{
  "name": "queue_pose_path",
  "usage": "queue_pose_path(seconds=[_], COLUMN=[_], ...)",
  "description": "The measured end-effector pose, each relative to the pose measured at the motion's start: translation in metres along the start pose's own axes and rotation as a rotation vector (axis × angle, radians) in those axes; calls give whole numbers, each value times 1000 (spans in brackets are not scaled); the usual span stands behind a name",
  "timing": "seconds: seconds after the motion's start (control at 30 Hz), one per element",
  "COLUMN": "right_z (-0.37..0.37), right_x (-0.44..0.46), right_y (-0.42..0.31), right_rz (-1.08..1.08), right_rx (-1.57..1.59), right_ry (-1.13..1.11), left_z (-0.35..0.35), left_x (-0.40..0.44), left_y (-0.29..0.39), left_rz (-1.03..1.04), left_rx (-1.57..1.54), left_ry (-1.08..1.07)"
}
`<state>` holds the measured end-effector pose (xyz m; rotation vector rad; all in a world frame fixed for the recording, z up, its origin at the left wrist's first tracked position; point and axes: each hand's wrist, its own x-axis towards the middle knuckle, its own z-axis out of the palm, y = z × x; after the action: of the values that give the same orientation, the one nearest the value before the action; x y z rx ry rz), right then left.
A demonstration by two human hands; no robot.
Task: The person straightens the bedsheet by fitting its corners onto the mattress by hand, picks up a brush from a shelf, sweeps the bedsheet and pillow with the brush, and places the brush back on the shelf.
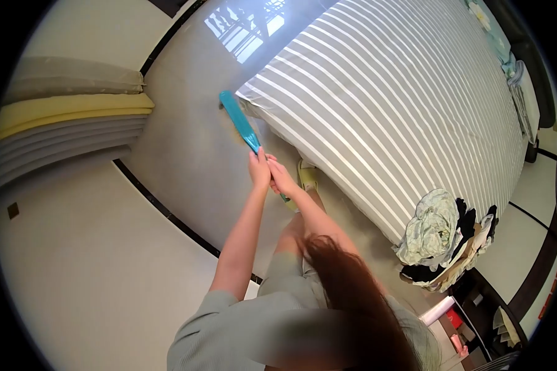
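A long blue brush [240, 122] with pale bristles along its underside points forward over the grey floor, its far end close to the corner of the striped bed. My left hand [259, 169] is wrapped round the handle just behind the brush head, thumb along the top. Beside it and touching it, my right hand [282, 178] is closed on the same handle, whose end shows below the hands. The striped sheet [377, 105] covers the bed to the right of the brush.
Crumpled clothes [432, 229] lie at the bed's near right corner. Yellow and grey curtains [74, 114] hang at the left, by a white wall [93, 247] with a black skirting. An open drawer or shelf [476, 337] with small items stands at the lower right. Green slippers [307, 175] are on my feet.
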<state>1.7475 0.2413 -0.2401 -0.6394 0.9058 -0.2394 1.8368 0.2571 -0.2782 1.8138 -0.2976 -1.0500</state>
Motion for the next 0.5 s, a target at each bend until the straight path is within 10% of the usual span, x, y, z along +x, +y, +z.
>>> queue_pose_path(seconds=[0.3,0.5], right_z=[-25,-15], right_x=[19,92], right_y=[-11,-15], right_rz=[-482,-166], right_rx=[67,-266], right_ry=[626,172], left_z=[80,23], left_x=[15,69], left_y=[41,35], left_rz=[116,-252], left_rx=[-32,-312], left_ry=[-610,23])
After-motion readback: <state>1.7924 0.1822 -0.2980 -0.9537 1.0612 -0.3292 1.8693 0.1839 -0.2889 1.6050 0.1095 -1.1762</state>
